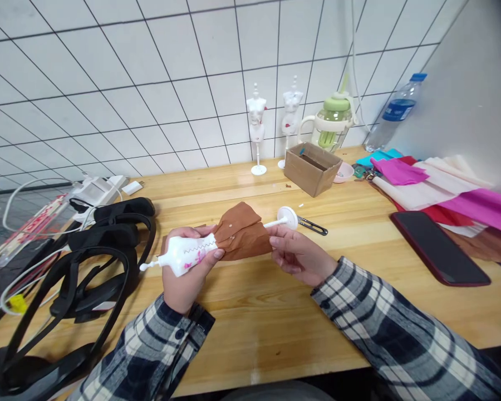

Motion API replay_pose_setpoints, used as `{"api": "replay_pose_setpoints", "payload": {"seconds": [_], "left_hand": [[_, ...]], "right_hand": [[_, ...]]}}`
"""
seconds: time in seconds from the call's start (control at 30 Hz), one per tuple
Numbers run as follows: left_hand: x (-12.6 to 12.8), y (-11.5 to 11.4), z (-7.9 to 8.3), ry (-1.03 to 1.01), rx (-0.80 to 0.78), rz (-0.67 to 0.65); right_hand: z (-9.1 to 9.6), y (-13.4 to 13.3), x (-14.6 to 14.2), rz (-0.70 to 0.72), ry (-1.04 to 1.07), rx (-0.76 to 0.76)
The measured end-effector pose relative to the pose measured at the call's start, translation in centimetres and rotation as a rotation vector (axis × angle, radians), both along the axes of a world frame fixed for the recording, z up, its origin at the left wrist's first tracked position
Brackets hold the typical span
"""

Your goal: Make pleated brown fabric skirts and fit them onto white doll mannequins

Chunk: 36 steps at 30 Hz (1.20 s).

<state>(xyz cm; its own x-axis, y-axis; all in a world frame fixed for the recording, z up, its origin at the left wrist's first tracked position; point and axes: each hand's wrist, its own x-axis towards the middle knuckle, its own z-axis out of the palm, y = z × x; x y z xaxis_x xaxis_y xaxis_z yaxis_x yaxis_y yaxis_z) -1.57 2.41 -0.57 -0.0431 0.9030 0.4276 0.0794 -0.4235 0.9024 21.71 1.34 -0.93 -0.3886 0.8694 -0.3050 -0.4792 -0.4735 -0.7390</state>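
Taking the thing in hand as the clock's centre, a wooden bench (254,340) is stretching all around beneath it. Black headset gear (108,267) is lying in a cluster between eight and nine o'clock. A pile of coloured cloth (438,181) is spreading between two and three o'clock, by the grey panel. A clear bottle with a blue cap (392,120) is standing at two o'clock, and a green-lidded jug (334,120) between one and two.

At the centre, the left hand (190,287) is gripping a small white dress form (179,253) by its body, holding it above the bench – its neck is pointing between eight and nine o'clock, its round base between two and three. Two more dress forms (256,120) are standing upright near the tiled wall, between twelve and one.

A dark phone (438,245) is lying at three o'clock, touching the cloth pile. A small cardboard box (304,172) is sitting near two o'clock. Brown cloth (242,236) is wrapping the held form's lower part – the right hand (300,256) is pinching its edge between thumb and fingers. Black snips (313,225) are resting at three o'clock, just beyond the base.
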Motion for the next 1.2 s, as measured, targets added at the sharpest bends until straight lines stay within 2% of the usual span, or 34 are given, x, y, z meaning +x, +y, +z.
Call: {"api": "replay_pose_setpoints", "payload": {"seconds": [0.1,0.17,0.3,0.47,0.63,0.8,1.0,1.2], "left_hand": [[0.1,0.0,0.0,0.041,0.012,-0.034],[0.3,-0.1,0.1,0.045,0.019,-0.045],[0.5,-0.3,0.1,0.030,-0.022,-0.058],[0.5,-0.2,0.0,0.016,-0.047,-0.061],[0.7,-0.1,-0.1,0.029,-0.039,-0.064],[0.7,0.1,-0.4,0.068,-0.043,-0.053],[0.3,0.3,-0.7,0.093,-0.050,-0.060],[0.4,0.3,-0.7,0.044,-0.058,-0.158]], "right_hand": [[0.0,0.0,0.1,0.147,0.014,0.016],[-0.1,0.0,0.1,0.193,0.000,0.043],[-0.3,0.0,0.0,0.123,0.013,0.042],[-0.3,-0.2,-0.3,0.171,0.027,0.063],[-0.6,-0.3,-0.9,0.096,-0.007,0.068],[-0.7,-0.2,-0.8,0.079,-0.023,0.017],[-0.6,-0.3,-0.4,0.160,0.058,0.058],[-0.7,-0.4,-0.3,0.177,0.049,0.035]]}}
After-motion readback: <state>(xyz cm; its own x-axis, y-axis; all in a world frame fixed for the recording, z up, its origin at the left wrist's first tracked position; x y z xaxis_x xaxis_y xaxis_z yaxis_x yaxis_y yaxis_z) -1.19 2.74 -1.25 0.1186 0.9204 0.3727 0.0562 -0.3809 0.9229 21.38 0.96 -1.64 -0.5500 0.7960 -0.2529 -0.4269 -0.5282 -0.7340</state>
